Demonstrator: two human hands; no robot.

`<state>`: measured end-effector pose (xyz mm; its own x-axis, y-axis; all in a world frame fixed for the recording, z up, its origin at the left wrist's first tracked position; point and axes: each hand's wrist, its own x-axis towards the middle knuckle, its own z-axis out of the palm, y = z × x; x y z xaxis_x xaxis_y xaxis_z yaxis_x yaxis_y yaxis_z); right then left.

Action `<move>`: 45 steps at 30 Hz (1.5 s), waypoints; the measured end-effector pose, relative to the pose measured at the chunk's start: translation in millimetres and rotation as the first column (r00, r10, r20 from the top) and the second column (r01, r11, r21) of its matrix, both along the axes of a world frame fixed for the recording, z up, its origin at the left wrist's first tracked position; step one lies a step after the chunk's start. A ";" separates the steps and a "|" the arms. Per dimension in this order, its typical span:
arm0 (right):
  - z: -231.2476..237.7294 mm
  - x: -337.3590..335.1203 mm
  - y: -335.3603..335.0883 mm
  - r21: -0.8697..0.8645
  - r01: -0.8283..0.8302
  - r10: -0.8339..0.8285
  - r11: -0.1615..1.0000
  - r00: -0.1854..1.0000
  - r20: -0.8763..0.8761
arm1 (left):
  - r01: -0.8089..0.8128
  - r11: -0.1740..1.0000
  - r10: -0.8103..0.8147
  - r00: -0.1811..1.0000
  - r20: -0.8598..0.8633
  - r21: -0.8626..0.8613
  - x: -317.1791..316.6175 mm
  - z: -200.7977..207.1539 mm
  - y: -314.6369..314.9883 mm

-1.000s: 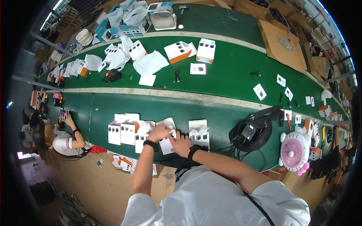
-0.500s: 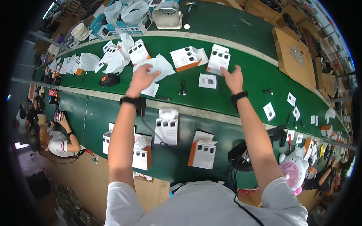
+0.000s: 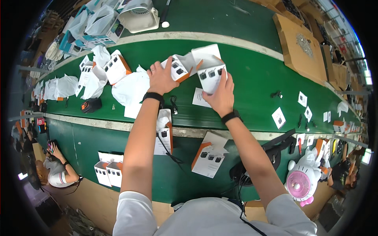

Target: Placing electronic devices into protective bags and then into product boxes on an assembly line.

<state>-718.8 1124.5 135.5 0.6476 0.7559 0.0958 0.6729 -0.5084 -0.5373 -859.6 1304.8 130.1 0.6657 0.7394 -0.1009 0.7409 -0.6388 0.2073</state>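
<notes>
My left hand is closed on the left end of a white-and-orange box with its flap open, lying on the green belt. My right hand grips a second white box, its lid up and its opening toward the far side, thumb and fingers on opposite sides. The two boxes are side by side, their flaps near each other. A small printed leaflet lies partly behind my right hand. By my left wrist are a coiled black cable and a white plastic bag.
A black-and-orange camera and more boxes sit on the belt's left. Cards and small cables lie right. On the near table stand an opened box, a black bag and a pink fan. Another person works at the left.
My left hand has moved right from above the plastic bag onto the white-and-orange box. My right hand has brought its box left, with the lid now open. The view has shifted.
</notes>
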 end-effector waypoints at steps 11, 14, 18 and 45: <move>44.5 -17.6 -154.5 0.286 0.290 -0.111 0.913 0.854 -0.509 | -0.256 0.952 0.233 0.962 -0.144 -0.170 -105.9 50.0 -191.0; 43.5 -40.4 -200.5 0.155 0.270 -0.102 0.950 0.741 -0.664 | -0.332 0.940 0.319 0.938 -0.136 -0.077 -145.3 32.8 -234.6; 31.8 -87.6 -226.9 0.123 0.109 -0.003 0.986 0.762 -0.648 | -0.451 0.889 0.442 0.890 -0.111 -0.076 -190.9 39.6 -272.6; -1.7 -213.7 -104.9 -0.009 0.155 -0.145 0.988 0.904 -0.403 | -0.822 0.567 0.805 0.541 0.243 -0.047 -346.2 76.3 -407.7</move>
